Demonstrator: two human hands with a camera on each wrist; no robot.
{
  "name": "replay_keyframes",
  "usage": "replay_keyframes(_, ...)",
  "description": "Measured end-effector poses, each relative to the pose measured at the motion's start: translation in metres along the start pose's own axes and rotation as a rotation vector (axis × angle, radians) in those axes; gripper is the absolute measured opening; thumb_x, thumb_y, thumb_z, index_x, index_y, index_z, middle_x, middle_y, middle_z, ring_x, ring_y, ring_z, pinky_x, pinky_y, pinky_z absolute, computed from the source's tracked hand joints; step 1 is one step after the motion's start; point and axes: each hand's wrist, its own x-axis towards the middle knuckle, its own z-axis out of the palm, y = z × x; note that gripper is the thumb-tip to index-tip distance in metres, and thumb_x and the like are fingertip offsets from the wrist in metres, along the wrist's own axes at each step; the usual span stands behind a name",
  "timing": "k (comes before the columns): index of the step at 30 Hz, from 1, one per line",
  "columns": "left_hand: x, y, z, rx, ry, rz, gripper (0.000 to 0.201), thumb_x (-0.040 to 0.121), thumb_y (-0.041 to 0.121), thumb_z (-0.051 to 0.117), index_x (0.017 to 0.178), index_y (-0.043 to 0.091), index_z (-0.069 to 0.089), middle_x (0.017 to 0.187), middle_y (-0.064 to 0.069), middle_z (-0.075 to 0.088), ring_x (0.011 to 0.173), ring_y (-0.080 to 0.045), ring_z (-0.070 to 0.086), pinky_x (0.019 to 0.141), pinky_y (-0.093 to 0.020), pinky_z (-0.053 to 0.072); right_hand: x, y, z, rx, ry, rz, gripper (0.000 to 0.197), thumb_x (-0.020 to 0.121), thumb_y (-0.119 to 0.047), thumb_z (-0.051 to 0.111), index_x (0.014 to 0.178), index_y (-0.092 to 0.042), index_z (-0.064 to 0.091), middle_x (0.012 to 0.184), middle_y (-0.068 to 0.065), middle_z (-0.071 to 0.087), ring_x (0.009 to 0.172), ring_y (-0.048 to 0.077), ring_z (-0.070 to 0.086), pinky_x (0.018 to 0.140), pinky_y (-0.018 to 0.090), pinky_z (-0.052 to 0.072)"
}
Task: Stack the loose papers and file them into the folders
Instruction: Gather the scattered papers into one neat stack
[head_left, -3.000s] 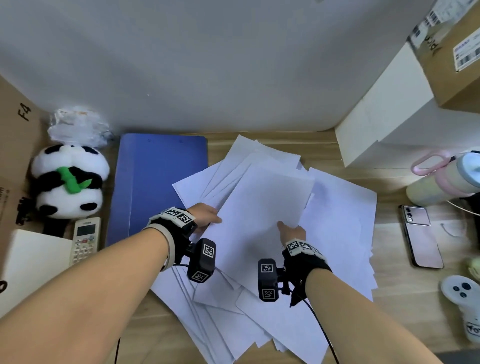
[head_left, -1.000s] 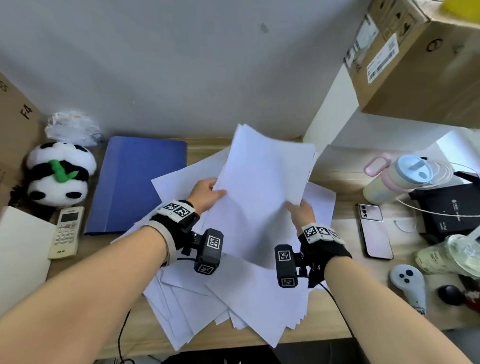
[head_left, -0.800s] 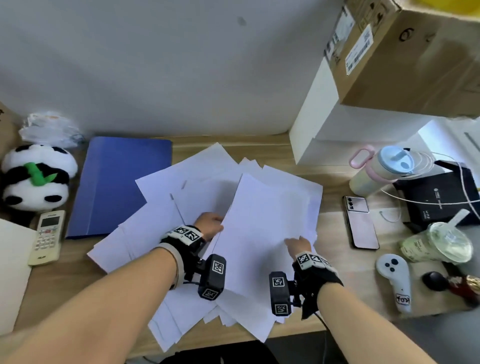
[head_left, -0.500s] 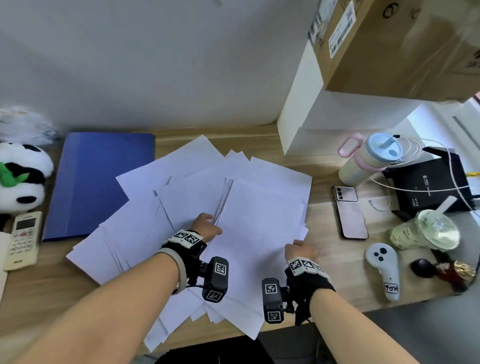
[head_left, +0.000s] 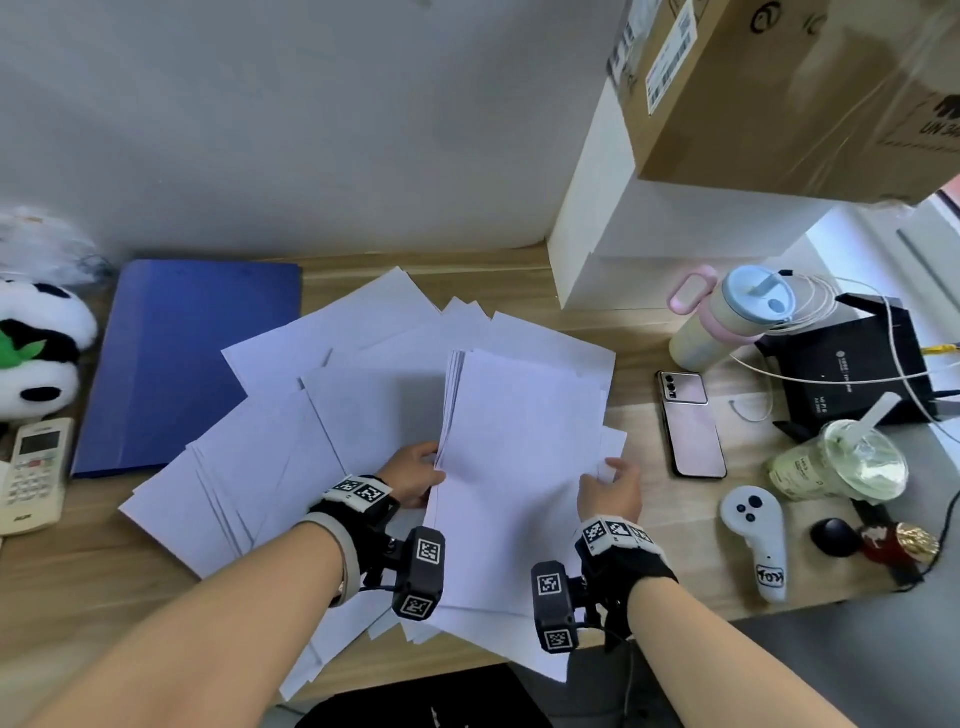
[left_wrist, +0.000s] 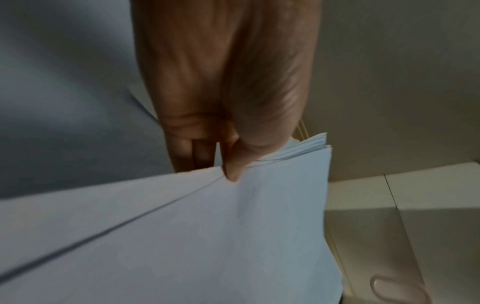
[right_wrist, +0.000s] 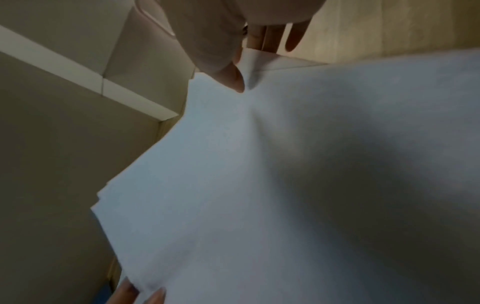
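A sheaf of white papers (head_left: 519, 447) is held between both hands over the desk. My left hand (head_left: 415, 470) pinches its left edge, thumb on top (left_wrist: 233, 164) and fingers under the papers (left_wrist: 233, 236). My right hand (head_left: 610, 486) pinches the right edge, thumb pressing the top sheet (right_wrist: 228, 76) of the papers (right_wrist: 259, 174). More loose sheets (head_left: 291, 447) lie fanned out on the wooden desk to the left and beneath. A shut blue folder (head_left: 187, 358) lies flat at the back left, partly under those sheets.
A panda plush (head_left: 36, 353) and a remote (head_left: 34, 473) sit at the left. On the right are a phone (head_left: 691, 423), a tumbler (head_left: 727, 317), an iced drink cup (head_left: 841, 462), a white controller (head_left: 756, 540), a black box (head_left: 857, 374) with cables, and stacked boxes (head_left: 675, 234).
The sheaf, held upright a second ago, has come down toward the desk and lies nearly flat between both hands. The head view has swung to the right.
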Motion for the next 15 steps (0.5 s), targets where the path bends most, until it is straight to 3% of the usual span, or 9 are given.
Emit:
replay_keyframes(2, -0.005, 0.004, -0.009, -0.077, 0.046, 0.036, 0.045, 0.091, -0.014, 0.039, 0.13, 0.005, 0.051, 0.099, -0.009, 0.061, 0.044, -0.001, 0.063, 0.045, -0.013, 0.052, 0.002, -0.011, 0.003, 0.058, -0.024, -0.074, 0.046, 0.083, -0.005, 0.057, 0.127, -0.009, 0.043, 0.107, 0.011, 0.06, 0.087, 0.023, 0.057, 0.076, 0.026, 0.039)
replay_keyframes(5, -0.011, 0.011, -0.032, -0.228, 0.139, 0.083, 0.047, 0.09, -0.015, 0.039, 0.131, 0.005, 0.051, 0.118, -0.015, 0.061, 0.076, -0.02, 0.067, 0.062, -0.024, 0.056, 0.007, -0.032, 0.012, 0.066, -0.215, -0.102, 0.06, 0.084, -0.019, 0.066, 0.135, -0.009, 0.037, 0.114, 0.009, 0.058, 0.094, 0.019, 0.053, 0.083, 0.027, 0.039)
replay_keyframes(7, -0.011, 0.015, -0.047, -0.325, 0.178, 0.091, 0.047, 0.091, -0.016, 0.037, 0.133, 0.003, 0.049, 0.13, -0.02, 0.057, 0.097, -0.027, 0.059, 0.078, -0.034, 0.051, 0.009, -0.045, 0.02, -0.056, -0.401, -0.106, 0.052, 0.085, -0.027, 0.066, 0.131, -0.01, 0.047, 0.107, 0.004, 0.054, 0.1, 0.02, 0.052, 0.091, 0.029, 0.04)
replay_keyframes(8, -0.012, 0.016, -0.055, -0.357, 0.2, 0.086, 0.047, 0.091, -0.015, 0.037, 0.134, 0.002, 0.048, 0.13, -0.02, 0.056, 0.1, -0.028, 0.057, 0.081, -0.036, 0.049, 0.008, -0.051, 0.027, -0.116, -0.493, -0.132, 0.044, 0.086, -0.025, 0.064, 0.125, -0.008, 0.054, 0.104, 0.005, 0.055, 0.099, 0.02, 0.053, 0.089, 0.029, 0.04)
replay_keyframes(10, -0.012, 0.016, -0.07, -0.401, 0.222, 0.083, 0.046, 0.093, -0.012, 0.038, 0.134, 0.005, 0.047, 0.123, -0.015, 0.058, 0.094, -0.028, 0.058, 0.08, -0.034, 0.047, 0.003, -0.062, 0.04, -0.145, -0.593, -0.179, 0.031, 0.088, -0.017, 0.061, 0.115, -0.001, 0.062, 0.101, 0.011, 0.061, 0.096, 0.023, 0.056, 0.084, 0.03, 0.042)
replay_keyframes(12, -0.014, 0.015, -0.081, -0.421, 0.195, 0.081, 0.042, 0.094, -0.006, 0.042, 0.131, 0.01, 0.051, 0.111, -0.01, 0.061, 0.087, -0.024, 0.059, 0.078, -0.032, 0.047, 0.002, -0.069, 0.049, -0.165, -0.588, -0.206, 0.027, 0.09, -0.011, 0.056, 0.114, -0.001, 0.063, 0.1, 0.013, 0.061, 0.095, 0.026, 0.058, 0.079, 0.025, 0.047)
replay_keyframes(14, -0.015, 0.012, -0.089, -0.439, 0.218, 0.06, 0.031, 0.095, 0.003, 0.047, 0.123, 0.013, 0.057, 0.094, -0.005, 0.062, 0.08, -0.019, 0.058, 0.075, -0.028, 0.045, 0.001, -0.077, 0.054, -0.191, -0.532, -0.211, 0.028, 0.091, -0.009, 0.05, 0.116, -0.001, 0.062, 0.097, 0.009, 0.058, 0.089, 0.022, 0.053, 0.056, 0.008, 0.045)
replay_keyframes(15, -0.015, 0.009, -0.095, -0.447, 0.287, 0.032, 0.026, 0.096, 0.006, 0.047, 0.116, 0.015, 0.059, 0.086, -0.003, 0.059, 0.075, -0.017, 0.056, 0.071, -0.026, 0.044, 0.001, -0.08, 0.055, -0.202, -0.499, -0.207, 0.03, 0.092, -0.01, 0.048, 0.118, -0.001, 0.06, 0.099, 0.01, 0.058, 0.088, 0.02, 0.051, 0.047, 0.006, 0.041)
